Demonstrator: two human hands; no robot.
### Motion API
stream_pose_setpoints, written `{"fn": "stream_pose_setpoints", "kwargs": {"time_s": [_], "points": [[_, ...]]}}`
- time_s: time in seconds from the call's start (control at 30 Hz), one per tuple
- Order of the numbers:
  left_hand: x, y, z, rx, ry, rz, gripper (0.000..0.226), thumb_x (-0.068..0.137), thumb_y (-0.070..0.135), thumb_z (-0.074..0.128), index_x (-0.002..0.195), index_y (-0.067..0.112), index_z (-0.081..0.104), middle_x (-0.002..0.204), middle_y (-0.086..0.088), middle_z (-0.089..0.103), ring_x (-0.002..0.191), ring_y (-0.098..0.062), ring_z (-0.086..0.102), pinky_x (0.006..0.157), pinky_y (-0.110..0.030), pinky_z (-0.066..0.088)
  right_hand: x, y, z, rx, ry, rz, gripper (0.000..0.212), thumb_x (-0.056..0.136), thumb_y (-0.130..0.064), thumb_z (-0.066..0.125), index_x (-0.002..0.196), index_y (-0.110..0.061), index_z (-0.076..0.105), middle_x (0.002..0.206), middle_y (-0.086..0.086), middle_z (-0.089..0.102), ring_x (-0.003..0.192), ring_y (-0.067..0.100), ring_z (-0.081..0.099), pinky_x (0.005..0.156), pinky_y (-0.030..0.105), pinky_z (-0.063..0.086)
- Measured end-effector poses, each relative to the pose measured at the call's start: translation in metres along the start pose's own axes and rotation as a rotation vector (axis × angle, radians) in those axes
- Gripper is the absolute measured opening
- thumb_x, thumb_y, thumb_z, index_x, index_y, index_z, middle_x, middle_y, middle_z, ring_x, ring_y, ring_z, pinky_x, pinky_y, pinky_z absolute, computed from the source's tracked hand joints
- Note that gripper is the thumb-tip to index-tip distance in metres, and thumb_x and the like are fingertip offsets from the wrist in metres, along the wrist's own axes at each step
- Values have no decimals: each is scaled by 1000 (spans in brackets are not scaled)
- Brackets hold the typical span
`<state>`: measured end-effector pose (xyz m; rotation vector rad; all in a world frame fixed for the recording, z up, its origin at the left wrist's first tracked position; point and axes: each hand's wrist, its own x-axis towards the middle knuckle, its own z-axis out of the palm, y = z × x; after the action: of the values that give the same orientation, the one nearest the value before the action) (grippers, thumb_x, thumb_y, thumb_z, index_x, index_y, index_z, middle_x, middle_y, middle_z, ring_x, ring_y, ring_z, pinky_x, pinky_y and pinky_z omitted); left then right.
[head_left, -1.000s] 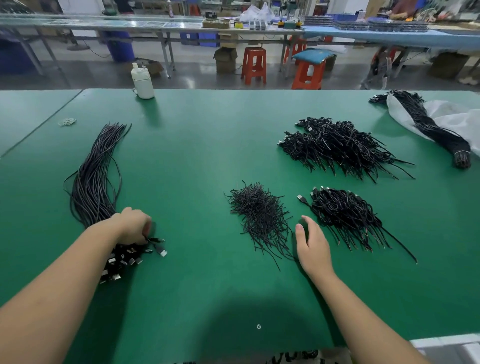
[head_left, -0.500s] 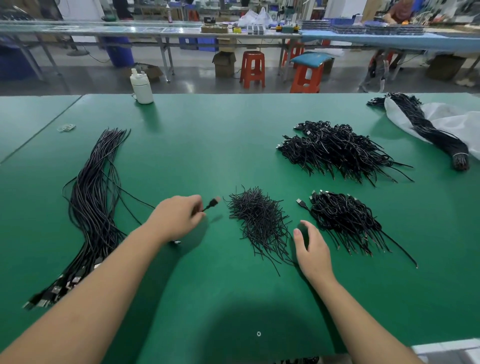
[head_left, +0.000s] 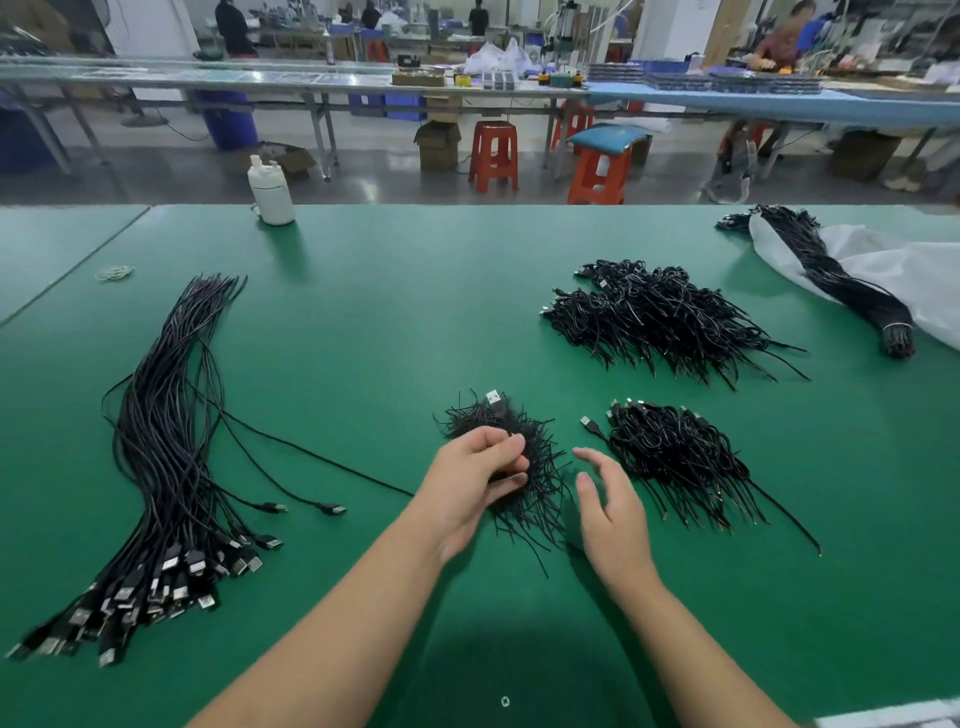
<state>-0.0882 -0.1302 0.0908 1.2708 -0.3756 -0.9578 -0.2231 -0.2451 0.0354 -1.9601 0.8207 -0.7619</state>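
Observation:
A long bundle of black USB cables (head_left: 161, 457) lies on the left of the green table (head_left: 363, 322), plugs toward me. One black cable (head_left: 311, 457) runs from it to my left hand (head_left: 467, 488), which grips the cable over a small heap of short black twist ties (head_left: 524, 467); the cable's silver plug (head_left: 493, 399) sticks out beyond the heap. My right hand (head_left: 608, 514) hovers just right of the heap, fingers spread and holding nothing. A pile of coiled, tied cables (head_left: 670, 452) lies right of that hand.
A bigger pile of coiled cables (head_left: 660, 317) sits further back right. Another tied cable bundle (head_left: 841, 280) rests on a white plastic bag (head_left: 909, 275) at the far right. A white bottle (head_left: 270, 192) stands at the far edge, and rubber bands (head_left: 114, 272) lie far left.
My left hand pulled one cable out of the left bundle and carried its plug end rightward onto the tie heap. My right hand lifted off the table and opened.

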Motion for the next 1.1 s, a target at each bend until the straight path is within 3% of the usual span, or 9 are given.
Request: {"fn": "stream_pose_setpoints", "kwargs": {"time_s": [0.17, 0.3, 0.37, 0.47, 0.57, 0.77, 0.87, 0.93, 1.1], "points": [[-3, -2, 15, -29, 17, 71, 14, 87, 18, 72, 74, 20, 66, 73, -5, 62, 65, -14, 53, 65, -24, 41, 3, -55, 0, 287, -235, 8, 17, 101, -18, 53, 109, -22, 68, 90, -8, 72, 90, 7, 65, 86, 22, 50], [-6, 0, 17, -201, 39, 70, 10, 83, 15, 71, 79, 13, 62, 69, -5, 62, 59, -14, 55, 55, -21, 46, 10, -71, 0, 214, -281, 61, 18, 100, -16, 54, 99, -23, 71, 72, 10, 67, 67, 11, 57, 70, 30, 49], [-6, 2, 16, -236, 57, 69, 11, 81, 20, 70, 87, 13, 64, 71, 0, 63, 62, -10, 59, 54, -20, 48, 10, -73, 1, 193, -287, 45, 23, 101, -15, 52, 92, -20, 72, 63, 2, 61, 61, 10, 55, 65, 28, 45], [-5, 3, 11, -214, 14, 69, 34, 83, 29, 64, 108, 7, 69, 96, -3, 67, 82, -11, 62, 69, -20, 53, 7, -77, 3, 178, -299, 17, 27, 101, -14, 51, 83, -21, 70, 56, -9, 54, 54, 5, 51, 57, 20, 41], [-7, 7, 4, -41, -118, 66, 35, 99, 28, 47, 119, 9, 68, 121, -8, 70, 112, -17, 65, 83, -20, 53, 4, -80, 4, 167, -316, -5, 27, 101, -14, 52, 81, -21, 69, 52, -12, 50, 51, 5, 45, 54, 21, 37], [-10, 17, -2, 181, -224, 90, 46, 96, 40, 37, 115, 17, 72, 122, -4, 70, 118, -23, 62, 93, -29, 50, -3, -89, 5, 236, -382, -20, 32, 102, -11, 50, 77, -24, 65, 56, -9, 47, 53, 8, 43, 54, 18, 39], [-10, 20, -10, 151, -283, 52, 46, 99, 38, 37, 121, 13, 68, 124, -7, 68, 119, -34, 58, 93, -28, 53, -3, -89, 5, 234, -406, -29, 34, 102, -11, 48, 77, -26, 64, 58, -9, 48, 57, 11, 45, 59, 23, 42], [-10, 24, -16, 125, -319, 24, 47, 98, 37, 36, 123, 10, 66, 124, -10, 68, 118, -31, 57, 96, -30, 52, -2, -91, 5, 237, -426, -48, 34, 103, -10, 47, 77, -27, 63, 58, -10, 48, 58, 10, 45, 60, 24, 42], [-12, 35, -16, 373, -145, 246, 44, 91, 37, 36, 107, 22, 74, 116, 2, 73, 117, -18, 63, 112, -42, 38, -7, -90, 15, 340, -507, -38, 31, 105, -10, 41, 81, -15, 59, 58, -2, 43, 60, 18, 43, 62, 30, 44]]}}
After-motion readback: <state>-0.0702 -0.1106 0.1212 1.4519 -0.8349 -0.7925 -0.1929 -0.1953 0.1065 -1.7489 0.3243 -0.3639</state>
